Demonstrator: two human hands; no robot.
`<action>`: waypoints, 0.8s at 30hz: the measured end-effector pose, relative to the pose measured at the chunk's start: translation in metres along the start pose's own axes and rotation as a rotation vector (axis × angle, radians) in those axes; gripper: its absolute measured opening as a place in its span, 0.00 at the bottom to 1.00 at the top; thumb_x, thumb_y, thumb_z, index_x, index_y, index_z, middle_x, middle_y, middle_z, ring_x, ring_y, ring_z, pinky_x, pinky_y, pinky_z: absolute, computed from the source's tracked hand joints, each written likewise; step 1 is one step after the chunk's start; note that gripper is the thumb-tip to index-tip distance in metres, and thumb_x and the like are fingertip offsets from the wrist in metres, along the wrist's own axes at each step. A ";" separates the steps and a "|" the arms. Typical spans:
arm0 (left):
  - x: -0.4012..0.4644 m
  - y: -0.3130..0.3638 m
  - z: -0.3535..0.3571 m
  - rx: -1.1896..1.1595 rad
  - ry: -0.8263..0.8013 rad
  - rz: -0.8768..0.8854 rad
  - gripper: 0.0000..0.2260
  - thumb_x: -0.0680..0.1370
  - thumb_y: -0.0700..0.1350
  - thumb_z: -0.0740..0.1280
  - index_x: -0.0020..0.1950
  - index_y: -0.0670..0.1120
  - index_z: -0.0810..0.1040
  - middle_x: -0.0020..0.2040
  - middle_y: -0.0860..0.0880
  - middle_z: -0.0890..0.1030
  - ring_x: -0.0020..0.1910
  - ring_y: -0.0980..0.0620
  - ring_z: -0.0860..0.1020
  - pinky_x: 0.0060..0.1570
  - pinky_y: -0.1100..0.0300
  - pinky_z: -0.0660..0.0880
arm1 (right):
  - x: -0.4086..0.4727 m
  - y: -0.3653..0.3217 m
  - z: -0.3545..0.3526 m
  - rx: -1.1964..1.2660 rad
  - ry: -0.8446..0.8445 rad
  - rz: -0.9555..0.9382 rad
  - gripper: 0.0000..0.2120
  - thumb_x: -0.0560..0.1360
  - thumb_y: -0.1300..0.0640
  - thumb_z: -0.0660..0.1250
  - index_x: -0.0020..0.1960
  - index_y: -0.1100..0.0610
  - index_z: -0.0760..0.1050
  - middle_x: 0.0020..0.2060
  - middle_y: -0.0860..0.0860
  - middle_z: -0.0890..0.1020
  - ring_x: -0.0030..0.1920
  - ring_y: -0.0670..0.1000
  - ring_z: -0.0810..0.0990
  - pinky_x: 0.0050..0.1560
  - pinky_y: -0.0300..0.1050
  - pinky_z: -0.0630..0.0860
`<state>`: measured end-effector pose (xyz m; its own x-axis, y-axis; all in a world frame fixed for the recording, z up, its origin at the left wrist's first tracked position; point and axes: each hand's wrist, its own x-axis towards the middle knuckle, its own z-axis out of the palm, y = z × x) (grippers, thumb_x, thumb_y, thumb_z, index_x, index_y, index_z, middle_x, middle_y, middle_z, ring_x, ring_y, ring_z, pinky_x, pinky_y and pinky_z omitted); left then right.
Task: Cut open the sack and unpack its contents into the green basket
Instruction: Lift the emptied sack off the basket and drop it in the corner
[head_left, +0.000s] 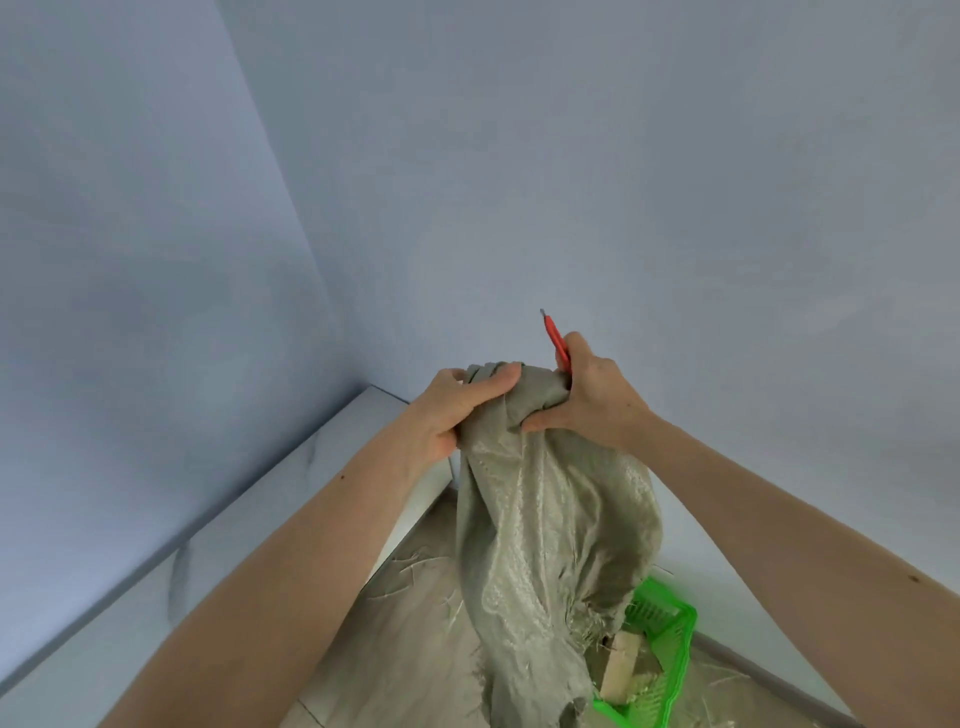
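hands hoist the limp grey-green woven sack (540, 519) by its bunched end, frayed mouth hanging over the bright green plastic basket (660, 649) on the floor. left hand (457, 410) grips the gather; right hand (592, 400) grips it too, also holding the orange utility knife (557, 345). soft, light, slippery weave probably wants this bunched hold.
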<state>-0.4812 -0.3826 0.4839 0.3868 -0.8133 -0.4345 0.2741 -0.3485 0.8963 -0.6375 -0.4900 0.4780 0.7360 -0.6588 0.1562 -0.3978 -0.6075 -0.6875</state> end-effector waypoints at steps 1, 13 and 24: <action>-0.004 -0.005 -0.004 0.040 0.028 0.030 0.57 0.52 0.60 0.84 0.75 0.46 0.63 0.68 0.44 0.75 0.61 0.46 0.79 0.62 0.47 0.76 | 0.001 -0.002 0.001 0.020 -0.007 0.014 0.34 0.58 0.50 0.83 0.47 0.56 0.61 0.34 0.47 0.69 0.31 0.46 0.67 0.31 0.38 0.64; -0.106 -0.097 -0.083 0.119 0.243 0.307 0.53 0.58 0.47 0.83 0.76 0.64 0.58 0.68 0.50 0.74 0.63 0.52 0.78 0.63 0.49 0.76 | 0.000 -0.077 0.070 0.316 -0.506 0.057 0.28 0.58 0.54 0.84 0.42 0.54 0.65 0.37 0.50 0.73 0.37 0.47 0.73 0.38 0.42 0.70; -0.233 -0.157 -0.180 -0.166 0.811 0.118 0.32 0.60 0.53 0.83 0.59 0.45 0.78 0.53 0.47 0.85 0.50 0.49 0.84 0.50 0.52 0.82 | -0.060 -0.197 0.169 0.063 -0.623 -0.467 0.42 0.54 0.38 0.81 0.60 0.51 0.67 0.57 0.44 0.75 0.57 0.46 0.75 0.57 0.42 0.72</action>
<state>-0.4558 -0.0540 0.4282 0.9174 -0.2310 -0.3240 0.2935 -0.1571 0.9430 -0.5114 -0.2557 0.4845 0.9988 0.0410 0.0251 0.0470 -0.7220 -0.6903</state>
